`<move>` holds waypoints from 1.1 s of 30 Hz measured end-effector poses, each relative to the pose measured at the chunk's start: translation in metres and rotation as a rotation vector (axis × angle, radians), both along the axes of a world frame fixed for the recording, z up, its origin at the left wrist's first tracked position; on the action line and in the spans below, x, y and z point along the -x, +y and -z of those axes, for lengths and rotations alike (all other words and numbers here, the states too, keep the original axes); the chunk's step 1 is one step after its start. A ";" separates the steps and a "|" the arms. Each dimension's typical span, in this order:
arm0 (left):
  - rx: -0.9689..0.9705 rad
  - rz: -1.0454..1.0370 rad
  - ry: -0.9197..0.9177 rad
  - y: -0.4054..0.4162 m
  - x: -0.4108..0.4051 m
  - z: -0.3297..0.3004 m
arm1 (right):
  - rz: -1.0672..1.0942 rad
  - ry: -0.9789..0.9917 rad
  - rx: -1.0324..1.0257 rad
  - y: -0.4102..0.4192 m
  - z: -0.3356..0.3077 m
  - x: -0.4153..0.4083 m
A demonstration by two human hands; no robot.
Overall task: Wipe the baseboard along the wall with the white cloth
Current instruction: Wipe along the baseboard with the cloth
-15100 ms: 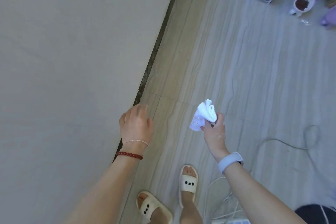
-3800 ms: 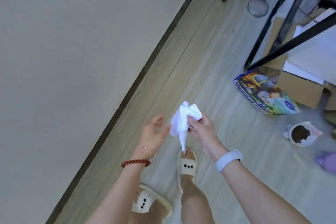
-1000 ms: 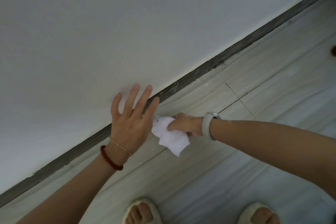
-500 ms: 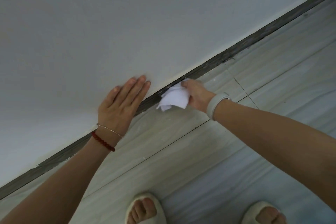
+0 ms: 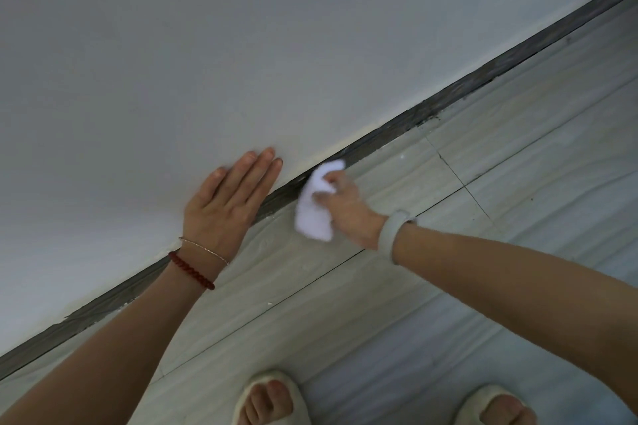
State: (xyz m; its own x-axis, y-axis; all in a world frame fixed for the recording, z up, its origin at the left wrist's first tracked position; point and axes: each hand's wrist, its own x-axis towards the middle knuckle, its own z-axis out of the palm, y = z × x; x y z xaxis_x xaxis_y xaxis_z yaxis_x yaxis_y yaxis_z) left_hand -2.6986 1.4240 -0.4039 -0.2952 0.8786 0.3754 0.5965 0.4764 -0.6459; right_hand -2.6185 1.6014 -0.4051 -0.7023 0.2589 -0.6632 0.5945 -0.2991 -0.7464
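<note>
Left hand: the left hand (image 5: pixel 229 202) is flat on the wall (image 5: pixel 241 45), fingers straight and close together, fingertips just above the baseboard, holding nothing.

Left wrist: a red bead bracelet (image 5: pixel 191 270) plus a thin chain bracelet (image 5: pixel 203 248) next to it.

Right hand: the right hand (image 5: pixel 348 205) has its fingers curled round the white cloth (image 5: pixel 316 207), bunched up in the grip. It's a bit blurry, so can't make out each finger.

Cloth: top end of the cloth is touching the baseboard (image 5: pixel 448 100), just right of the left hand's fingertips. The rest hangs down over the floor.

Baseboard: dark grey strip running diagonally, low on the left to high on the right, where wall meets floor. Looks scuffed and patchy in spots.

Right wrist: pale band (image 5: pixel 392 235) on it, looks like a watch strap.

Floor: light wood-grain tiles (image 5: pixel 483 217) with thin dark joints.

Feet: toes in cream slippers (image 5: pixel 272 397) at the bottom edge, one under each arm, roughly.
</note>
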 end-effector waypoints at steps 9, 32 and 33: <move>0.014 -0.009 -0.009 -0.001 0.000 0.000 | 0.354 -0.031 0.112 0.051 -0.020 0.013; -0.189 0.095 -0.199 0.068 -0.040 -0.021 | 0.675 0.039 -0.443 0.147 -0.015 0.009; -0.181 0.106 -0.197 0.076 -0.039 -0.022 | 0.621 0.054 -0.472 0.148 -0.014 0.006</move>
